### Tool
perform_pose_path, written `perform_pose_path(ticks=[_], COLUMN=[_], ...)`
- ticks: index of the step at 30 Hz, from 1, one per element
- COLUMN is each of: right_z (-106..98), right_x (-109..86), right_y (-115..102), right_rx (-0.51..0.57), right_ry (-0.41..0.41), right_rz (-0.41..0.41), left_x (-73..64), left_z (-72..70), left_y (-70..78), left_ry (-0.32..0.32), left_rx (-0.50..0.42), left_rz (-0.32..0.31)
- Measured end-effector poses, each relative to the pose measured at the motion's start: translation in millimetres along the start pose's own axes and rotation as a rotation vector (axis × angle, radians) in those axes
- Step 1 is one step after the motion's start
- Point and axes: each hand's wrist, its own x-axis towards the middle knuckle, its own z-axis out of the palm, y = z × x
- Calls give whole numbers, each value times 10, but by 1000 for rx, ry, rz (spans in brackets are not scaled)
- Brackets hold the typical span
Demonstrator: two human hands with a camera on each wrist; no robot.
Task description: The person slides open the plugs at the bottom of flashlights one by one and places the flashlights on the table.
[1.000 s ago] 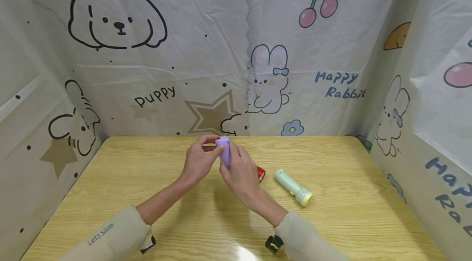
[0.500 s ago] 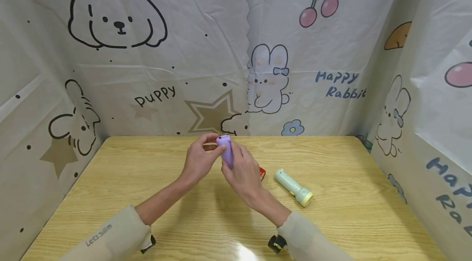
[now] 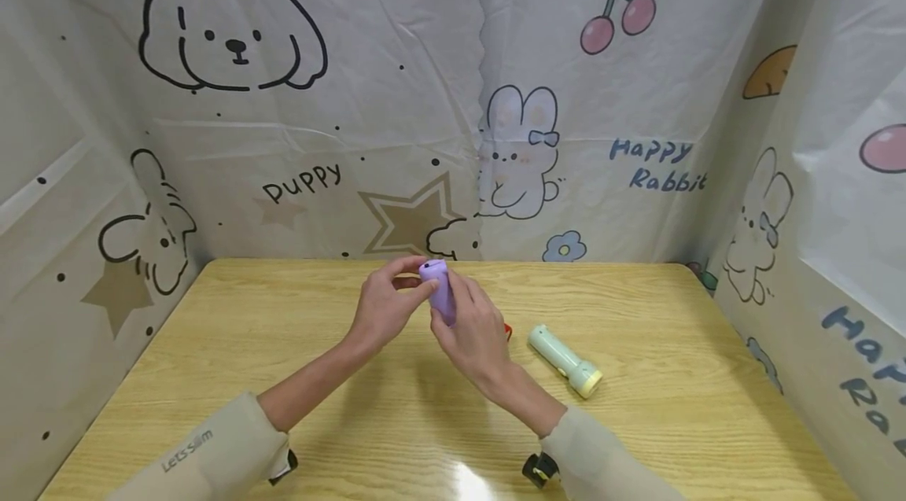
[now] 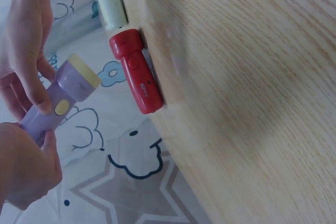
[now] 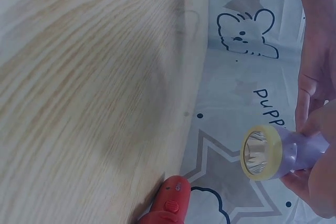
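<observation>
Above the table, both hands hold a purple flashlight [image 3: 442,292], its tail end up in the head view. My left hand [image 3: 381,311] pinches it near the tail with thumb and fingers. Around the body, closer to the head, my right hand [image 3: 476,334] grips it. In the left wrist view the flashlight's yellow rim and oval yellow button [image 4: 62,107] show, and the right thumb lies by the button. The reflector [image 5: 255,153] appears unlit in the right wrist view. Behind the right hand, a red flashlight [image 4: 137,72] lies on the table, mostly hidden in the head view.
A mint-green flashlight [image 3: 565,361] with a yellow rim lies on the wooden table [image 3: 283,375], right of the hands. Patterned cloth [image 3: 396,108] hangs behind the table and along both sides.
The purple flashlight and right hand have shifted slightly right, with more of the flashlight's tail showing. The right hand now covers more of the red flashlight. Both hands keep their hold.
</observation>
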Motion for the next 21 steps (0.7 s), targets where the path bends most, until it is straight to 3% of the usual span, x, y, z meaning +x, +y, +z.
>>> perform_pose_path(ticks=[21], right_z=[-8], right_x=[-18], right_y=[28], right_rx=[42], right_ry=[49], right_rz=[-66], left_x=[1], left_z=[-50], left_y=[-14], left_ry=[-40], left_rx=[-27], left_rz=[27])
